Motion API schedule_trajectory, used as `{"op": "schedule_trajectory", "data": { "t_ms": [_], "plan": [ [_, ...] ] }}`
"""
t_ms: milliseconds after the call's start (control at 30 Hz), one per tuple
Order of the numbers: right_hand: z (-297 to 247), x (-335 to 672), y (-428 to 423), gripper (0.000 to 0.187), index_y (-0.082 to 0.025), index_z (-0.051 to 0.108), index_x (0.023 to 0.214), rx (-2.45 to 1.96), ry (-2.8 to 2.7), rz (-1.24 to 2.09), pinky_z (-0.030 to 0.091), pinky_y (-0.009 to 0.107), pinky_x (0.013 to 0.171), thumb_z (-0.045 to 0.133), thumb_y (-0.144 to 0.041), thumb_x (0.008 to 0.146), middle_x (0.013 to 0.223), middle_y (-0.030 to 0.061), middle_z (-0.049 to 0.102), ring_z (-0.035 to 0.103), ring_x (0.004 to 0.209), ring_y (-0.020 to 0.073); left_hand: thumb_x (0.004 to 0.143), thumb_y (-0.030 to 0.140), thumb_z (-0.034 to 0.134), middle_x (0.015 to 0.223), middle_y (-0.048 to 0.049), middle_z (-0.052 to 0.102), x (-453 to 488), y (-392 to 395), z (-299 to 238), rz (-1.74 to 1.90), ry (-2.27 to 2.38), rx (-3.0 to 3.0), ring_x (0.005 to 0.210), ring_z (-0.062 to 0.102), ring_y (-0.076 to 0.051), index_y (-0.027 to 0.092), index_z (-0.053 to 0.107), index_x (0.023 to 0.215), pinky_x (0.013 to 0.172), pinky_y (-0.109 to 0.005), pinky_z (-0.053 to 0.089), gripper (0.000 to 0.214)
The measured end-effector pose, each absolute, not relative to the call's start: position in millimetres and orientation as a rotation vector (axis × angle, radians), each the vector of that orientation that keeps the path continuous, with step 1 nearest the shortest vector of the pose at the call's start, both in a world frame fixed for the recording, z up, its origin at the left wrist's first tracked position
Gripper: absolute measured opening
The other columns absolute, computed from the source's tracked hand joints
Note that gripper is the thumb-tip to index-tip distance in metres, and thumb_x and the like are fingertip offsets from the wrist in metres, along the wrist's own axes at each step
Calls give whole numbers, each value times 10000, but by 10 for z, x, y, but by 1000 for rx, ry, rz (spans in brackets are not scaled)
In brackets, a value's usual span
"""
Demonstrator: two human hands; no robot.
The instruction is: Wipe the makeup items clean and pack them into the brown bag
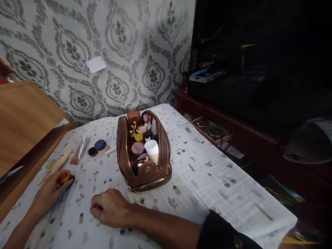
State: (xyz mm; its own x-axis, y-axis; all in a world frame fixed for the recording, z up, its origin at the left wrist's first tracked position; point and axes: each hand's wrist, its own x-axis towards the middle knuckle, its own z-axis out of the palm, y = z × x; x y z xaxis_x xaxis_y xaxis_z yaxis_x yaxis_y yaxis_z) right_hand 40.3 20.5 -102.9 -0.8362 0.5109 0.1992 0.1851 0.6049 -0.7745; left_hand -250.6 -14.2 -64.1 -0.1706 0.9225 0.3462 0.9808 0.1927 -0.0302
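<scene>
My left hand is closed round a small amber jar at the left of the cloth. My right hand is curled into a loose fist in front of the bag; the inside of its fingers is hidden. A brown leather cosmetic bag stands unzipped in the middle. It holds a white-capped bottle, a pink-lidded jar, a yellow lid and several small bottles. Left of it lie a blue-lidded jar, a black cap, a white tube and a beige tube.
A patterned white cloth covers the table. Wooden furniture borders it on the left. On the right, a dark red cabinet carries a large black screen, with an open drawer below. Patterned wallpaper rises behind.
</scene>
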Motion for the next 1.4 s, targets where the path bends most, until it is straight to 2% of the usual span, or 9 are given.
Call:
{"op": "schedule_trajectory", "data": {
  "t_ms": [167,333,433,567,667,767,867,1233,1400],
  "plan": [
    [-1006,427,208,169,-202,742,930,-592,-2403,1162,438,223,661,609,-268,849,820,31,757,666,747,172,872,557,500,1163,-66,680,-2102,-50,-653,-372,-2227,-2025,1040,660,-248,224,564,1166,837,-319,538,449],
    [-916,457,145,171,-188,741,940,-542,-2423,1128,448,224,676,602,-255,865,845,37,763,673,755,167,945,441,444,1182,-82,660,-1332,-19,-423,-460,-1905,-1816,1087,635,-280,235,626,1087,841,-369,539,309],
    [-804,580,59,153,-195,732,857,-412,-2422,1068,433,206,625,594,-260,872,773,0,744,643,677,127,961,244,476,1079,-53,674,-795,-31,-217,-769,-1571,-2054,987,660,-191,237,610,1143,885,-306,528,226],
    [-536,1106,30,297,-228,664,705,-189,-2470,1069,434,178,545,515,-332,940,634,-39,660,575,553,83,939,115,510,847,-2,630,-328,-2,-8,-939,-1259,-2274,716,622,-105,226,559,1276,655,-212,504,358],
    [-221,1657,178,344,-272,663,733,-237,-2435,937,467,243,542,432,-332,981,625,-12,647,569,521,117,983,232,486,692,37,548,-168,86,16,-788,-1157,-2415,579,558,-101,192,507,1346,515,-220,446,366],
    [154,2046,496,262,-247,681,936,-530,-2280,627,519,292,653,423,-241,987,728,44,681,642,653,155,987,338,480,681,26,525,-87,160,-59,-649,-1118,-2354,555,546,-126,148,547,1282,465,-247,436,357],
    [465,2144,918,192,-221,672,1006,-667,-2297,300,496,256,614,487,-265,983,852,46,687,638,693,139,953,224,510,737,7,531,-78,161,-151,-618,-1129,-2335,596,546,-131,137,542,1284,504,-258,468,344],
    [520,2064,1660,218,-203,660,819,-644,-2784,-9,352,238,557,519,-282,965,742,-1,631,579,609,95,896,74,460,722,8,508,-176,122,-222,-700,-1131,-2382,594,506,-119,159,572,1256,528,-258,455,387],
    [553,2080,1666,137,-201,638,721,-727,-2835,-282,258,246,463,629,-156,850,639,-9,606,556,504,107,891,39,466,720,6,492,-200,129,-246,-647,-1121,-2415,593,491,-111,153,566,1276,540,-248,430,414]
  ]
}}
